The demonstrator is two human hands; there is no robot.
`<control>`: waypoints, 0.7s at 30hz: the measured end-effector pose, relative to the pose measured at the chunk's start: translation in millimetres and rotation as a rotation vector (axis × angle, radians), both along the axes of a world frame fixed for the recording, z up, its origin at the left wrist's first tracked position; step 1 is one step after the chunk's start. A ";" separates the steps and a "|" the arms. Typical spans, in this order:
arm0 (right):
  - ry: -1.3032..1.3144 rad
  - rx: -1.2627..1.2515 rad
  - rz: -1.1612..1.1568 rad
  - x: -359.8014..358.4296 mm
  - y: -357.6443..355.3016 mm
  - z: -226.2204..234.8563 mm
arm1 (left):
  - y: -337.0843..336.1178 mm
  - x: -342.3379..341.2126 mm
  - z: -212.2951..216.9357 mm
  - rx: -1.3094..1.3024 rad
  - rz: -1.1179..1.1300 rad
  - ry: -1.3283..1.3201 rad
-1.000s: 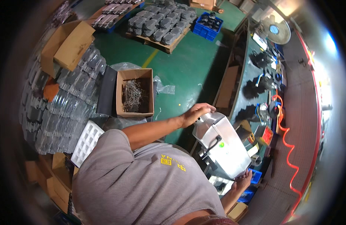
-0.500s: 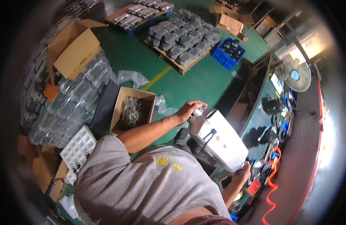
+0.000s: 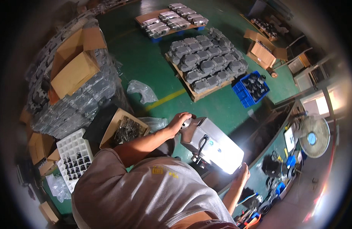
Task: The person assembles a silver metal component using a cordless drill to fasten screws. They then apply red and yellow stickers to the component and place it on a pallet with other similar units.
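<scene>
Between my two hands hangs a silver metal machine housing [image 3: 224, 152], boxy, with a short black cable [image 3: 202, 148] looped on its side. My left hand [image 3: 179, 124] has its fingers wrapped round the narrow far-left end. At the opposite end, my right hand [image 3: 243, 174] grips the near-right edge, its fingers partly hidden behind the housing. Strong light whitens the housing's right part. Its underside, where some metal fittings show, is mostly out of sight.
To the right runs a workbench [image 3: 256, 168] with tools, cables and a fan [image 3: 314, 136]. Ahead stand a pallet of grey housings [image 3: 206, 57], a blue crate [image 3: 243, 93] and a low platform of silver housings [image 3: 178, 23]. A carton of metal parts [image 3: 107, 133] and a white foam tray [image 3: 63, 147] are at left.
My view has turned, so the pallets and crate now sit farther right and lower in the picture. The housing, still in both hands, has swung left, away from the bench.
</scene>
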State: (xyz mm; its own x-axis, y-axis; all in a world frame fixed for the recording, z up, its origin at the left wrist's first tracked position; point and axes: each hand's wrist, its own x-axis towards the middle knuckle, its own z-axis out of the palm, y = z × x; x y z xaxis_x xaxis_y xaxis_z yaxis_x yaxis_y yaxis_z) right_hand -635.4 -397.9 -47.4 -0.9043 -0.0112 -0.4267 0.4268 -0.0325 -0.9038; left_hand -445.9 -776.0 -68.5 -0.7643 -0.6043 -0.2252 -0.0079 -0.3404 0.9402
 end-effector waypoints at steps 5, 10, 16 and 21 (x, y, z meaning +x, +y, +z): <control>0.032 0.086 0.093 -79.6 -114.5 -6.7 | -99.3 -56.2 -14.3 0.112 0.044 0.035; -0.002 0.033 0.085 -164.0 -229.0 -17.8 | -198.1 -123.5 -38.9 0.060 0.150 0.137; -0.045 0.096 0.221 -232.3 -389.4 0.1 | -364.1 -180.6 -21.5 0.026 0.121 0.121; 0.046 0.009 0.220 -276.5 -540.5 -16.4 | -488.2 -207.9 -9.1 -0.017 0.190 0.125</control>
